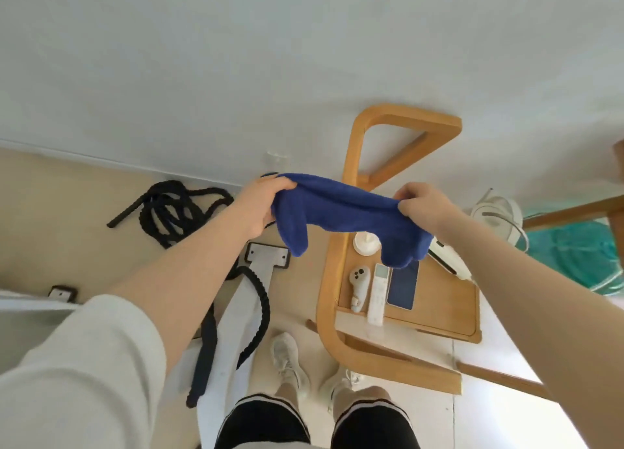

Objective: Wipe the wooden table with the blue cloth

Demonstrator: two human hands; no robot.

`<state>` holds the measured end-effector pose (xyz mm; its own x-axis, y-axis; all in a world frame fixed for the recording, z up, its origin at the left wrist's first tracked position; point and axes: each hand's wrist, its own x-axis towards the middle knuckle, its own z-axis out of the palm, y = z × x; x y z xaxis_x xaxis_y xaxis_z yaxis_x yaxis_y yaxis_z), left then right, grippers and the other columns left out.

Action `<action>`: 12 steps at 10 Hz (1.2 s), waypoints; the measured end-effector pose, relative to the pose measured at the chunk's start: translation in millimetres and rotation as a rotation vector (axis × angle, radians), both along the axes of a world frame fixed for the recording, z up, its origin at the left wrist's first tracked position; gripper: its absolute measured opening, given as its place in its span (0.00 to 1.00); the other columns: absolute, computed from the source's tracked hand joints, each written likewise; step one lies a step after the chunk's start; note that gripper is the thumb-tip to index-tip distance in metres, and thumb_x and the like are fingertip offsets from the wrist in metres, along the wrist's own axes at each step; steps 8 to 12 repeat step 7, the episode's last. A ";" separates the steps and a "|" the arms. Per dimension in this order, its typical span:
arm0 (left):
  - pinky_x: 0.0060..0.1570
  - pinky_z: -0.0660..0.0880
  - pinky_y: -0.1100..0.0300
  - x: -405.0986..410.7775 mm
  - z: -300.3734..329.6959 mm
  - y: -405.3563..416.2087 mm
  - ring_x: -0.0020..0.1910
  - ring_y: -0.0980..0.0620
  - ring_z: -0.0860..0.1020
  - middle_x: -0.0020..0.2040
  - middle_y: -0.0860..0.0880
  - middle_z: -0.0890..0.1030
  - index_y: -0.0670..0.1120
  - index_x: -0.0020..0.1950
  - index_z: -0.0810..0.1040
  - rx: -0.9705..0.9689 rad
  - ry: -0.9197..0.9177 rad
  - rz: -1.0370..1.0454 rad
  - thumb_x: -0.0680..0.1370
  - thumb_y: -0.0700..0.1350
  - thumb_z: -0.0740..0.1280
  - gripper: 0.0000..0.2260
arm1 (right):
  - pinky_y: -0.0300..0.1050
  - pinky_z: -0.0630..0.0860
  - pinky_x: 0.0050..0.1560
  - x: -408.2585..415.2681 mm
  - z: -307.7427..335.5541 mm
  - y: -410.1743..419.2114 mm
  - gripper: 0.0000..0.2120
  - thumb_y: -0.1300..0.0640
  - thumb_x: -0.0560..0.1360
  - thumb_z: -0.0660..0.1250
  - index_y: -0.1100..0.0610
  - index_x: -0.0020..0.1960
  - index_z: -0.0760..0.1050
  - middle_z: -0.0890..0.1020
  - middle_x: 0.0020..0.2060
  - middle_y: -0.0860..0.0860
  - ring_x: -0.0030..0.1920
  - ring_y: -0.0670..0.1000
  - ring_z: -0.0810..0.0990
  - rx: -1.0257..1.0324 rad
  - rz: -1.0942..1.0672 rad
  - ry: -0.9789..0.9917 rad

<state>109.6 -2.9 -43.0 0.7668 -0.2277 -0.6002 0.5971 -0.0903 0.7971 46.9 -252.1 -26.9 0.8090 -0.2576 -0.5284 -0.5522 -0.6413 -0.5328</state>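
A blue cloth (344,214) hangs stretched in the air between both hands, its lower folds drooping. My left hand (258,207) grips its left end and my right hand (427,205) grips its right end. The small wooden table (442,296) with a bent-wood frame stands below and to the right of the cloth. The cloth's lower edge hides part of the tabletop.
On the tabletop lie a white game controller (357,288), a white remote (378,293), a phone (402,288), a white round object (366,242) and a white device (449,261). A black rope (169,209) coils on the floor at left. My feet (290,361) stand beside the table.
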 end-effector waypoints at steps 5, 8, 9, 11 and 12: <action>0.60 0.69 0.56 -27.2 -110.5 -41.9 0.60 0.51 0.74 0.65 0.48 0.74 0.47 0.73 0.62 0.384 -0.212 -0.533 0.82 0.46 0.53 0.18 | 0.52 0.73 0.48 3.4 -117.9 35.6 0.33 0.70 0.73 0.57 0.51 0.73 0.54 0.68 0.66 0.64 0.64 0.67 0.70 0.349 0.036 0.198; 0.51 0.69 0.59 -36.0 -70.6 -49.9 0.56 0.46 0.75 0.63 0.42 0.75 0.43 0.71 0.62 0.660 -0.434 -0.748 0.80 0.44 0.58 0.20 | 0.45 0.65 0.63 -1.3 -73.3 19.6 0.23 0.63 0.78 0.56 0.60 0.72 0.58 0.68 0.68 0.59 0.66 0.59 0.68 0.067 0.146 0.194; 0.51 0.69 0.59 -36.0 -70.6 -49.9 0.56 0.46 0.75 0.63 0.42 0.75 0.43 0.71 0.62 0.660 -0.434 -0.748 0.80 0.44 0.58 0.20 | 0.45 0.65 0.63 -1.3 -73.3 19.6 0.23 0.63 0.78 0.56 0.60 0.72 0.58 0.68 0.68 0.59 0.66 0.59 0.68 0.067 0.146 0.194; 0.51 0.69 0.59 -36.0 -70.6 -49.9 0.56 0.46 0.75 0.63 0.42 0.75 0.43 0.71 0.62 0.660 -0.434 -0.748 0.80 0.44 0.58 0.20 | 0.45 0.65 0.63 -1.3 -73.3 19.6 0.23 0.63 0.78 0.56 0.60 0.72 0.58 0.68 0.68 0.59 0.66 0.59 0.68 0.067 0.146 0.194; 0.51 0.69 0.59 -36.0 -70.6 -49.9 0.56 0.46 0.75 0.63 0.42 0.75 0.43 0.71 0.62 0.660 -0.434 -0.748 0.80 0.44 0.58 0.20 | 0.45 0.65 0.63 -1.3 -73.3 19.6 0.23 0.63 0.78 0.56 0.60 0.72 0.58 0.68 0.68 0.59 0.66 0.59 0.68 0.067 0.146 0.194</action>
